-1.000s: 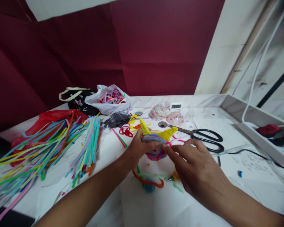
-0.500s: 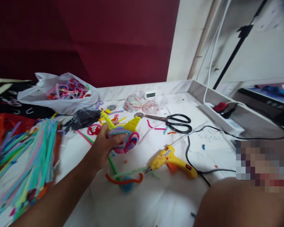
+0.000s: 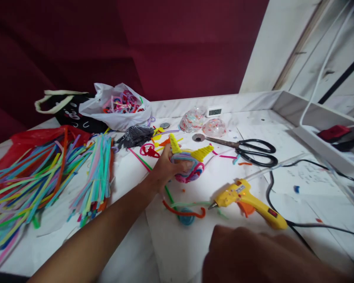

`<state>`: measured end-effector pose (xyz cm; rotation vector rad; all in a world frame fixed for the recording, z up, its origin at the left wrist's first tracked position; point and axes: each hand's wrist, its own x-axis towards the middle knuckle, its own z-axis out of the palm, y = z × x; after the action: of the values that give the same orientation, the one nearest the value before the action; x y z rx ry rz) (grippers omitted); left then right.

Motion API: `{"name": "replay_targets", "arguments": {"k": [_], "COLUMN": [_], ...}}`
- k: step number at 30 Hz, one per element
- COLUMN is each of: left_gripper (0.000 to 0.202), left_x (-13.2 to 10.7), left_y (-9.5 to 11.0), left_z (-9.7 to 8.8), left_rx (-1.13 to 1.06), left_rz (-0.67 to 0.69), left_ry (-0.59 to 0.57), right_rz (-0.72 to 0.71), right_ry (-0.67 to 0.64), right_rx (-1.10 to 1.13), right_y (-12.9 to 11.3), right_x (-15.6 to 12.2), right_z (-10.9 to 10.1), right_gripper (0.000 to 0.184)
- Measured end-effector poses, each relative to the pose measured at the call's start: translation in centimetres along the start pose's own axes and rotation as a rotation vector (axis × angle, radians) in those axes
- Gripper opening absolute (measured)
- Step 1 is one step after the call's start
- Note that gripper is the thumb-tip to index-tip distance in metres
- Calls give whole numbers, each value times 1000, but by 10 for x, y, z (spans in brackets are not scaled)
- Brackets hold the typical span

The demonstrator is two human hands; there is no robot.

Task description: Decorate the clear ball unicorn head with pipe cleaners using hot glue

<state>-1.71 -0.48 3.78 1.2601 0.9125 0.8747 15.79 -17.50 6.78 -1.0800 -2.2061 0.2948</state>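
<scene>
My left hand (image 3: 172, 167) is wrapped round a pipe-cleaner figure (image 3: 189, 171), a rounded body of pink, blue and purple coils with two yellow pointed horns. Low in the view, my right hand (image 3: 238, 251) is blurred and its fingers cannot be made out. Just beyond it lies a yellow hot glue gun (image 3: 247, 198), nozzle to the left. An orange pipe cleaner (image 3: 184, 213) curves over a blue round piece (image 3: 187, 218) in front of the figure. Black-handled scissors (image 3: 238, 146) lie to the figure's right.
Bundled pipe cleaners (image 3: 96, 173) and loose ones cover the left side. Behind them stand a white plastic bag (image 3: 118, 118) of scraps and a black tote bag (image 3: 76, 118). A small digital clock (image 3: 214, 112) and a power strip (image 3: 324, 145) are at the back and right. Cables cross the right side.
The view has turned left, so the table things appear farther right. My right hand has come from the right edge toward the lower middle. My left hand still holds the figure.
</scene>
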Motion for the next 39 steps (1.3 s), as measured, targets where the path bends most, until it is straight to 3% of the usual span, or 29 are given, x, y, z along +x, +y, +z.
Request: {"name": "replay_targets", "arguments": {"k": [2, 4, 5, 8, 13, 18, 24, 28, 32, 36, 39], "left_gripper": [71, 74, 76, 78, 91, 97, 101, 102, 102, 103, 107], "left_x": [1, 2, 2, 3, 7, 8, 7, 10, 12, 12, 11], "left_y": [-2, -4, -5, -10, -18, -16, -12, -14, -14, -14, -14], "left_z": [-3, -4, -5, -7, -13, -15, -17, -20, -21, -22, -24], "left_rx": [58, 120, 142, 183, 370, 493, 401, 418, 438, 354, 312], "left_rz": [6, 34, 52, 113, 193, 236, 205, 183, 124, 113, 130], "left_ry": [-17, -45, -60, -83, -77, -51, -64, -36, -32, -51, -62], "right_rz": [-12, 123, 122, 88, 36, 53, 29, 152, 357, 597, 693], "right_ry": [-48, 164, 174, 46, 21, 0, 25, -106, -238, -307, -360], "right_rx": [100, -12, -86, -301, -444, -428, -548, -578, -532, -430, -408], "right_y": [2, 11, 17, 40, 58, 56, 55, 61, 73, 81, 80], "right_x": [14, 24, 27, 28, 25, 24, -1, -32, -57, -63, -59], "right_z": [-10, -11, -8, 8, 23, 19, 0, -14, -15, -12, -13], "right_gripper": [20, 15, 18, 33, 38, 36, 25, 27, 35, 41, 30]}}
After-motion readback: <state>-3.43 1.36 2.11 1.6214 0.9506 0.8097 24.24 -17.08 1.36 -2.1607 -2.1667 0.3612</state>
